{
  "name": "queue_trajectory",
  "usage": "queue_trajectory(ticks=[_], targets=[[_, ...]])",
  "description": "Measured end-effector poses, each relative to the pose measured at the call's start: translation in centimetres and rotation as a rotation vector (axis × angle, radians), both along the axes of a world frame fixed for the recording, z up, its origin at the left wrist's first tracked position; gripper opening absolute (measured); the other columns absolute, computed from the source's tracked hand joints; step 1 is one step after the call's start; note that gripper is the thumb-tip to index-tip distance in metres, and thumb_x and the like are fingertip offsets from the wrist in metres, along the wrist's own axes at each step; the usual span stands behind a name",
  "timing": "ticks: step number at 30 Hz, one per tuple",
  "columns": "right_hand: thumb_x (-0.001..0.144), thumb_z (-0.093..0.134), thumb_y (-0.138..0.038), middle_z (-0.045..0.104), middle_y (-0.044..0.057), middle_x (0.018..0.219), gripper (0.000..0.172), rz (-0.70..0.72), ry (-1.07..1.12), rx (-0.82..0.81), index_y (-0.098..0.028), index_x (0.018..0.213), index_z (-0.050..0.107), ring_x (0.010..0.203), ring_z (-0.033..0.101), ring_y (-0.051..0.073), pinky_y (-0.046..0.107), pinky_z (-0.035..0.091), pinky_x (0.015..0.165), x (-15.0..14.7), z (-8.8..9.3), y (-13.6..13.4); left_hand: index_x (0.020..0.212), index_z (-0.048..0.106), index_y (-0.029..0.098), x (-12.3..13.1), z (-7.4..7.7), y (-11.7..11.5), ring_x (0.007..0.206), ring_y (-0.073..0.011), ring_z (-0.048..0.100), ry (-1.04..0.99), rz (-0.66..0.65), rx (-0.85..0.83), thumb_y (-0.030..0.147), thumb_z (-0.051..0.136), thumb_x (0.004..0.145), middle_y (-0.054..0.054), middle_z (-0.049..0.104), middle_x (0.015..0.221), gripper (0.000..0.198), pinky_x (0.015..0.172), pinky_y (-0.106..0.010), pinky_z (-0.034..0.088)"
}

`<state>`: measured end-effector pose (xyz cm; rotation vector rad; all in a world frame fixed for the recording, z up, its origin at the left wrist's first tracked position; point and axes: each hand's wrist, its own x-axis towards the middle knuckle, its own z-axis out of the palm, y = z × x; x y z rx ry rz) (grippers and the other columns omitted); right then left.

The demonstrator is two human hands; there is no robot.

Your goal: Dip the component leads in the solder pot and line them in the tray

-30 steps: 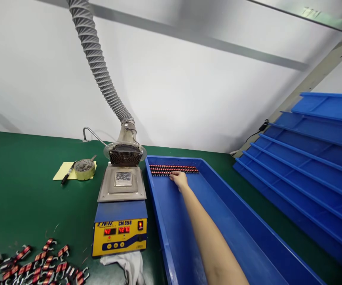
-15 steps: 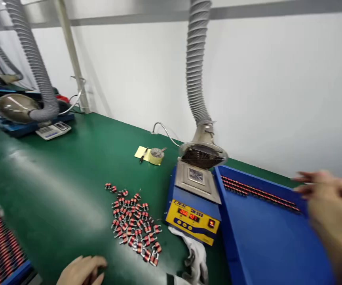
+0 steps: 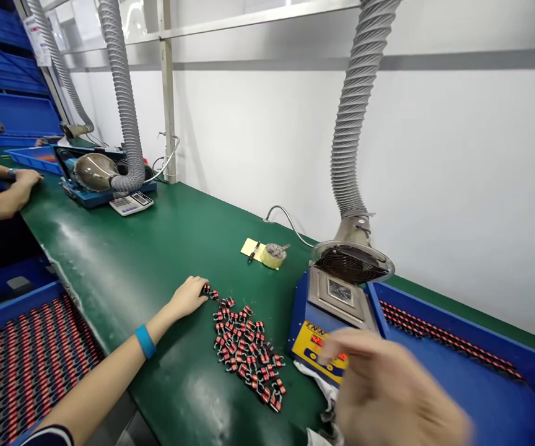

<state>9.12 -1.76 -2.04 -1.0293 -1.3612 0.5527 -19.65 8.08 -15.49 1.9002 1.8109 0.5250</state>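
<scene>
My left hand [image 3: 187, 298] reaches over the green bench, its fingertips closed round a small red-and-black wire coil [image 3: 206, 289] at the upper left end of a loose pile. The pile of coils [image 3: 244, 344], with bent silvery leads, lies just to the right of that hand. In front of the solder pot [image 3: 302, 350], my right hand [image 3: 388, 384] is smeared by motion. Its fingers look curled, and I cannot make out whether they hold anything. The hand partly hides the pot's yellow front panel and red display.
A fume hood [image 3: 353, 263] on a grey hose hangs over the pot. At right stands a blue tray [image 3: 462, 396] with rows of coils; another full tray [image 3: 21, 297] is lower left. A tape roll [image 3: 273, 255] and calculator [image 3: 132, 203] lie behind. A co-worker's arm [image 3: 12, 195] rests far left.
My left hand has moved forward from the bench's front to the pile's far-left coil. My right hand has come leftward from over the blue tray to before the pot. The view has swung left.
</scene>
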Motion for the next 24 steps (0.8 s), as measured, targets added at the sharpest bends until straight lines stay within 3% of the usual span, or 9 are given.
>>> queue_trajectory(ticks=[2, 5, 9, 12, 14, 16, 21, 24], targets=[[0.095, 0.051, -0.042, 0.062, 0.003, 0.067, 0.034, 0.182, -0.066, -0.06, -0.021, 0.074, 0.067, 0.064, 0.058, 0.016, 0.027, 0.045, 0.061, -1.7, -0.7, 0.4, 0.104, 0.064, 0.014, 0.2, 0.9, 0.0, 0.112, -0.0264, 0.058, -0.042, 0.007, 0.001, 0.026, 0.064, 0.091, -0.009, 0.065, 0.113, 0.019, 0.1, -0.051, 0.045], [0.094, 0.051, -0.046, 0.067, 0.004, 0.075, 0.033, 0.397, -0.173, -0.23, -0.022, 0.081, 0.069, 0.068, 0.06, 0.017, 0.026, 0.047, 0.065, -2.2, -1.6, 1.7, 0.097, 0.066, 0.014, 1.5, 4.9, -1.1, 0.102, -0.0244, 0.062, -0.174, -0.059, 0.033, 0.028, 0.066, 0.088, -0.008, 0.068, 0.105, 0.017, 0.093, -0.044, 0.049], [0.09, 0.056, -0.052, 0.066, 0.006, 0.106, 0.034, 0.428, 0.002, -0.397, -0.026, 0.108, 0.066, 0.096, 0.061, 0.02, 0.029, 0.05, 0.084, -1.6, -2.9, 2.6, 0.097, 0.07, 0.021, 6.0, 12.3, -3.9, 0.097, -0.0179, 0.065, -0.415, -0.353, 0.094, 0.028, 0.069, 0.083, -0.001, 0.07, 0.104, 0.015, 0.086, -0.026, 0.05], [0.084, 0.067, -0.049, 0.063, 0.001, 0.097, 0.026, 0.398, 0.357, -0.359, -0.027, 0.098, 0.066, 0.091, 0.058, 0.015, 0.022, 0.051, 0.078, -1.1, -3.0, 2.4, 0.1, 0.072, 0.025, 10.3, 15.9, -5.6, 0.102, -0.0152, 0.064, -0.561, -0.517, 0.135, 0.023, 0.071, 0.082, 0.002, 0.07, 0.11, 0.018, 0.091, -0.021, 0.047], [0.077, 0.077, -0.045, 0.058, -0.002, 0.082, 0.023, 0.345, 0.551, -0.33, -0.024, 0.081, 0.066, 0.076, 0.055, 0.01, 0.017, 0.05, 0.067, -0.4, -2.5, 2.2, 0.099, 0.074, 0.026, 12.8, 16.6, -6.0, 0.105, -0.0165, 0.063, -0.693, -0.535, 0.149, 0.018, 0.072, 0.079, 0.001, 0.071, 0.11, 0.021, 0.094, -0.022, 0.046], [0.071, 0.082, -0.041, 0.056, -0.003, 0.076, 0.026, 0.317, 0.673, -0.327, -0.022, 0.074, 0.066, 0.069, 0.052, 0.008, 0.015, 0.049, 0.062, 0.4, -1.9, 2.1, 0.098, 0.076, 0.026, 14.8, 16.4, -6.0, 0.105, -0.0185, 0.064, -0.839, -0.512, 0.131, 0.014, 0.072, 0.077, -0.001, 0.072, 0.108, 0.025, 0.092, -0.024, 0.048], [0.064, 0.088, -0.036, 0.062, -0.001, 0.081, 0.027, 0.266, 0.808, -0.331, -0.022, 0.077, 0.069, 0.077, 0.059, 0.01, 0.018, 0.053, 0.068, 2.2, -1.5, 2.3, 0.097, 0.078, 0.026, 17.4, 14.7, -4.7, 0.101, -0.0204, 0.065, -1.057, -0.477, 0.075, 0.013, 0.073, 0.075, -0.003, 0.074, 0.106, 0.026, 0.088, -0.026, 0.051], [0.068, 0.085, -0.034, 0.063, -0.001, 0.08, 0.023, 0.299, 0.776, -0.314, -0.022, 0.077, 0.069, 0.075, 0.06, 0.01, 0.018, 0.053, 0.07, 2.3, -2.1, 2.5, 0.088, 0.08, 0.021, 17.8, 14.0, -4.0, 0.09, -0.0201, 0.066, -1.229, -0.463, 0.046, 0.019, 0.073, 0.077, -0.006, 0.076, 0.096, 0.013, 0.079, -0.025, 0.053]])
